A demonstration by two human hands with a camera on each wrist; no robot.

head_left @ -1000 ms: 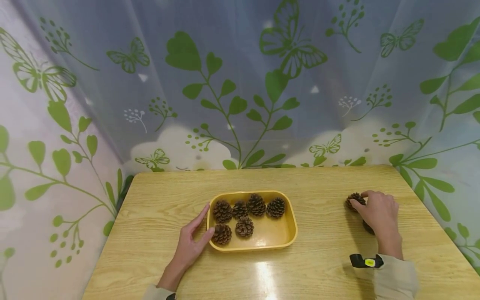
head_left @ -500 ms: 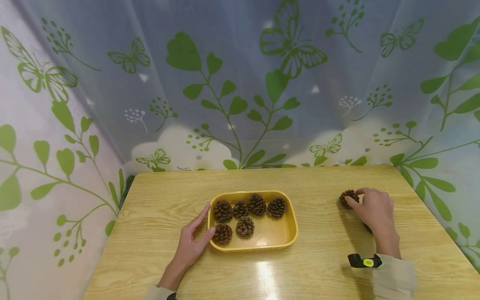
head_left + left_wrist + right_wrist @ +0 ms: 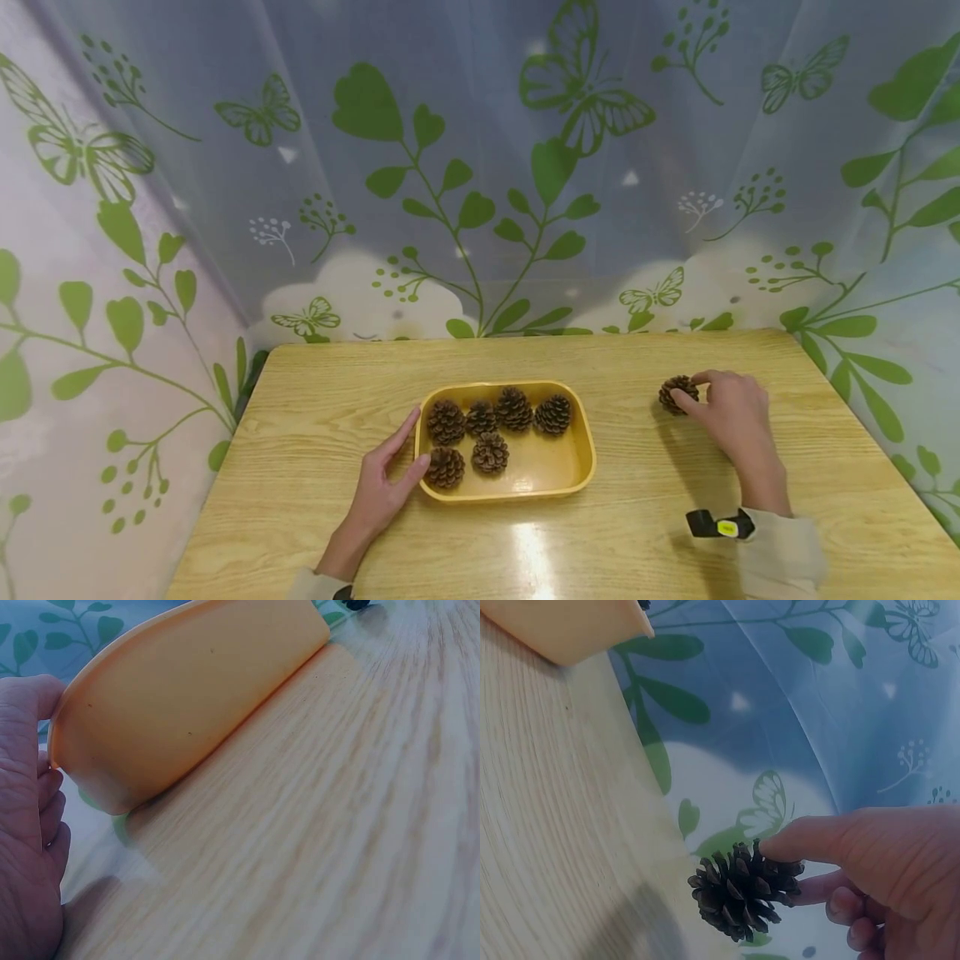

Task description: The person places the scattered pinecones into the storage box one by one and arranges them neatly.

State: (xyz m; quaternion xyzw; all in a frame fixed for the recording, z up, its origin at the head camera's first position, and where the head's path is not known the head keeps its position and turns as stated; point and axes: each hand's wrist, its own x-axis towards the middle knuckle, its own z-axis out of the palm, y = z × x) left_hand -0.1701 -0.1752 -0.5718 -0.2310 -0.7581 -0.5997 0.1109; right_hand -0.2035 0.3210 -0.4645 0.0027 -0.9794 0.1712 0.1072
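Note:
In the head view, my right hand (image 3: 731, 417) pinches a brown pine cone (image 3: 678, 395) between thumb and fingers, right of the yellow tray (image 3: 555, 487). The right wrist view has this pine cone (image 3: 739, 892) hanging from the fingertips, apart from its shadow on the table. My left hand (image 3: 382, 483) holds the tray's left end, its thumb over the rim at the near corner and a finger along the outer side. In the left wrist view the tray (image 3: 187, 690) hides part of those fingers. Several pine cones (image 3: 513, 409) lie in the tray, mostly at its left and back.
The wooden table (image 3: 337, 375) carries the tray near its middle. A patterned curtain (image 3: 480, 208) with green leaves and butterflies hangs behind the table and along both sides. A small black device (image 3: 720, 524) is strapped to the right wrist.
My right hand has moved left with the pine cone, toward the tray. A dark thing seen beside the right wrist earlier is out of sight now. The left hand and tray stay put.

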